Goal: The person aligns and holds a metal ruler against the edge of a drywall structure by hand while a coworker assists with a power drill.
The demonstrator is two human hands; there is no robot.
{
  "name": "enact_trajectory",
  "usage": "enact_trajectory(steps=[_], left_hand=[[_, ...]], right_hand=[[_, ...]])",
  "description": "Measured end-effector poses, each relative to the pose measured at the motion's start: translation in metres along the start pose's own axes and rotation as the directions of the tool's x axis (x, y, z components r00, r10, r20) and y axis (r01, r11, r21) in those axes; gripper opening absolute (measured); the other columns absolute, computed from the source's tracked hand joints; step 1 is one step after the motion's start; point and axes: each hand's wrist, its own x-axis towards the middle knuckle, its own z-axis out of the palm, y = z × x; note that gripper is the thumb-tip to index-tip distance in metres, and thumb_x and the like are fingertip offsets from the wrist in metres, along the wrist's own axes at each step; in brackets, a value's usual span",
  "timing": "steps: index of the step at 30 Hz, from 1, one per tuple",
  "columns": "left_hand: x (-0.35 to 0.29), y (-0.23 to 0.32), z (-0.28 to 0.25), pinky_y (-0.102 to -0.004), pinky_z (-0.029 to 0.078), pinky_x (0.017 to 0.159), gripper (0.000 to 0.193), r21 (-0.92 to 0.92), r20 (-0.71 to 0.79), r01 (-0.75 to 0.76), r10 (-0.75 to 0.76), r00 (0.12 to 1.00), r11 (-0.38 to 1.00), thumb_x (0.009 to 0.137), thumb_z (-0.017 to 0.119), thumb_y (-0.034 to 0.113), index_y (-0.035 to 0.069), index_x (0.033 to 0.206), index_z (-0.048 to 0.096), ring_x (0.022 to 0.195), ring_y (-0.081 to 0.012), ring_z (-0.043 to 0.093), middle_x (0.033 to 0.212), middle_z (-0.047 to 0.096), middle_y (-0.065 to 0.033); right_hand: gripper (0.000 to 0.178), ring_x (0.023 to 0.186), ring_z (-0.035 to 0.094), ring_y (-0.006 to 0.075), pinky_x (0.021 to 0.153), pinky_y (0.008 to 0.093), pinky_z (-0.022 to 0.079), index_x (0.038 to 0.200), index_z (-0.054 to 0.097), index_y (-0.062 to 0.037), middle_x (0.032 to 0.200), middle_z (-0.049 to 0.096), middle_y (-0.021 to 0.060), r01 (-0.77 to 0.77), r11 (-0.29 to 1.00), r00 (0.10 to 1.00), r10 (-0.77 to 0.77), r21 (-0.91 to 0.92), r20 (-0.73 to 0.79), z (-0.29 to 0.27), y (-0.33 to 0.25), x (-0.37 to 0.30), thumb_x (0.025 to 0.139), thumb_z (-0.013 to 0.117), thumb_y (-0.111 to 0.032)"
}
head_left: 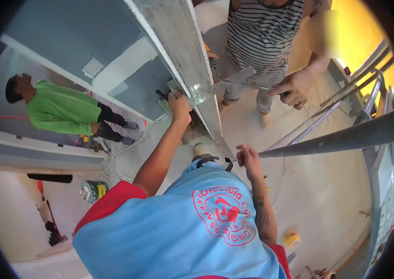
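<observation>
Of the 2 hands in my remote view, the left hand [179,108] is clamped on a flat, grey metal plate [200,96] lying across the long, white-edged grey post [178,37]. I see the right hand [249,161] with fingers loosely apart, near the long, dark grey round pole [336,134].

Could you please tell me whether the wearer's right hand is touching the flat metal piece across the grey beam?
Apart. The head view shows the right hand below the flat metal piece in the picture, with pale floor visible between them.
</observation>
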Motion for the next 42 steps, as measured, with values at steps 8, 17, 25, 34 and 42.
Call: enact_trajectory(steps=[8,17,25,34,42], left_hand=[[0.001,-0.002,-0.004,-0.0371,0.045,0.087,0.035,-0.087,0.096,0.008,0.000,0.995,0.996,0.101,0.038,0.026,-0.004,0.118,0.045,0.106,-0.0260,0.054,0.119,0.053,-0.0197],[-0.005,0.005,-0.005,-0.0379,0.044,0.091,0.040,-0.147,0.153,0.053,-0.030,0.988,0.988,0.102,0.037,0.025,-0.005,0.128,0.039,0.108,-0.0276,0.053,0.124,0.050,-0.0192],[-0.008,0.005,-0.006,-0.0375,0.043,0.096,0.044,-0.026,0.101,0.047,-0.044,0.994,0.999,0.102,0.037,0.024,-0.006,0.135,0.034,0.113,-0.0275,0.052,0.130,0.048,-0.0190],[-0.013,0.012,0.000,-0.0374,0.049,0.088,0.046,-0.048,0.099,0.080,-0.075,0.992,0.996,0.101,0.040,0.033,0.003,0.136,0.040,0.111,-0.0255,0.057,0.128,0.052,-0.0120],[-0.007,0.008,-0.003,-0.0388,0.046,0.095,0.044,-0.058,0.192,-0.006,0.017,0.981,0.998,0.100,0.042,0.026,-0.002,0.132,0.037,0.116,-0.0278,0.053,0.131,0.047,-0.0174]], right_hand=[[0.045,0.052,0.047,0.0089,0.050,0.0245,0.038,0.096,0.062,-0.0005,0.063,0.056,0.0027,0.110,0.994,0.984,-0.109,0.002,0.141,0.110,-0.091,0.091,0.102,0.044,-0.041],[0.049,0.051,0.051,0.0155,0.053,0.0318,0.042,0.075,0.052,-0.0017,0.057,0.056,0.0053,0.290,0.950,0.957,-0.291,-0.117,0.001,0.154,-0.076,0.119,0.104,0.038,-0.038],[0.039,0.046,0.046,0.0082,0.043,0.0257,0.036,0.076,0.045,-0.0054,0.056,0.052,0.0031,0.301,0.950,0.947,-0.308,-0.088,-0.092,0.163,-0.073,0.118,0.104,0.041,-0.033],[0.039,0.047,0.043,0.0072,0.044,0.0246,0.035,0.079,0.045,-0.0057,0.056,0.051,0.0021,0.499,0.858,0.855,-0.511,-0.121,-0.092,0.165,-0.058,0.127,0.104,0.039,-0.034],[0.037,0.046,0.042,0.0074,0.043,0.0245,0.034,0.083,0.046,-0.0058,0.056,0.052,0.0029,0.300,0.939,0.953,-0.286,0.170,-0.102,0.169,-0.074,0.119,0.104,0.040,-0.036]])
